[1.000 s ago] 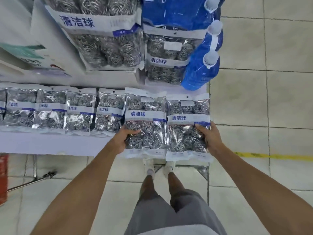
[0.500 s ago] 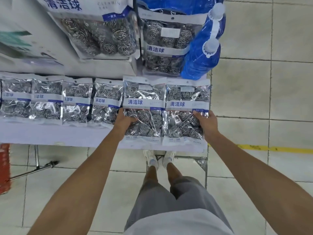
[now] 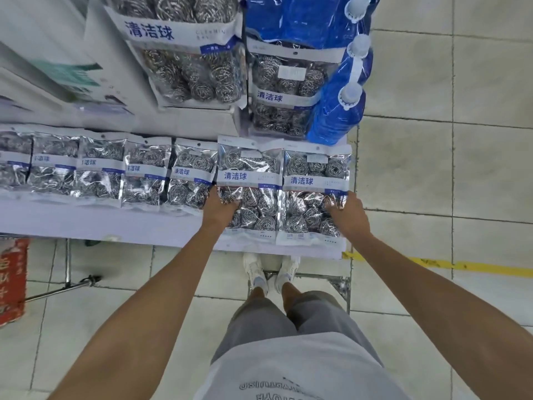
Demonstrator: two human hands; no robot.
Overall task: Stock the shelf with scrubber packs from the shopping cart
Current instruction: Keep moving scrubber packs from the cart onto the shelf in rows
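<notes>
Two scrubber packs of steel-wool balls lie side by side at the right end of the white shelf (image 3: pixel 115 226). My left hand (image 3: pixel 220 207) grips the left pack (image 3: pixel 253 197) at its left edge, fingers curled onto its lower half. At the right pack's (image 3: pixel 308 203) right edge, my right hand (image 3: pixel 347 213) holds on with its fingers spread over the plastic. Both packs lie flat, and their bottom edges sit close to the shelf's front edge. Several more packs (image 3: pixel 144 174) form an overlapping row to the left. No shopping cart is in view.
Behind the row stand bigger scrubber packs (image 3: pixel 187 67) and a smaller hanging pack (image 3: pixel 282 90), with blue bottles (image 3: pixel 337 111) at the right end. A red box (image 3: pixel 11 281) and a metal rod (image 3: pixel 66 284) sit on the floor at left. A yellow line (image 3: pixel 432 264) crosses the tiles.
Both hands have pushed the two packs away from me, from overhanging the front edge to lying on the shelf in line with the row.
</notes>
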